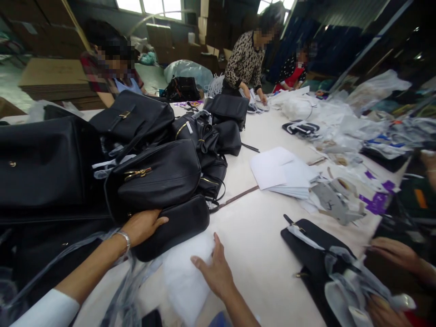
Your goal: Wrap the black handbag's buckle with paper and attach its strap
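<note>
My left hand [145,227], with a bracelet at the wrist, grips a black leather bag [160,175]. Its thumb lies over the bag's lower part and the other fingers are partly hidden against it. The bag has a gold zip pull and rests on its side, base towards me. Just below the base, my right hand [218,270] is open, thumb and fingers apart, over the edge of a white, soft-looking stuffing bundle [187,272]. Whether that hand touches the bundle I cannot tell.
More black bags [41,163] are piled at the left. White sheets [282,172] lie mid-table, with plastic wrapping [361,122] beyond. At right, a co-worker's hands [397,254] are near a flat black bag [306,254]. Several people stand behind the table.
</note>
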